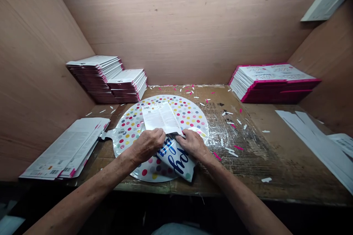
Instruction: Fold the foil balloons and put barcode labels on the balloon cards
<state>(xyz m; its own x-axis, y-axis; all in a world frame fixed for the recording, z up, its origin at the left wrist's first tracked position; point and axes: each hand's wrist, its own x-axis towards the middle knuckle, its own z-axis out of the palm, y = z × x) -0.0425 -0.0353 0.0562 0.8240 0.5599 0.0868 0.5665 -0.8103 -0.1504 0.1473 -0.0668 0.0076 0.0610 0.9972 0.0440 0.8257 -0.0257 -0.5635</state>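
A white printed envelope (pixel 160 117) lies over a round, flat foil balloon with coloured dots (pixel 190 114). My left hand (pixel 150 143) is closed on the envelope's near edge. Just right of it, my right hand (pixel 193 143) pinches a folded foil piece with blue lettering (pixel 179 161) at the envelope's near right corner. The folded piece hangs toward the table's front edge, its upper end between my hands at the envelope's opening. How far it reaches inside is hidden.
Stacks of envelopes (pixel 96 77) stand at the back left, with loose ones (pixel 63 147) in front. More pink-edged envelopes (pixel 275 84) sit at the back right. White sheets (pixel 311 139) lie at the right. Paper scraps (pixel 230 150) dot the cardboard surface (pixel 248 169). Wooden walls enclose three sides.
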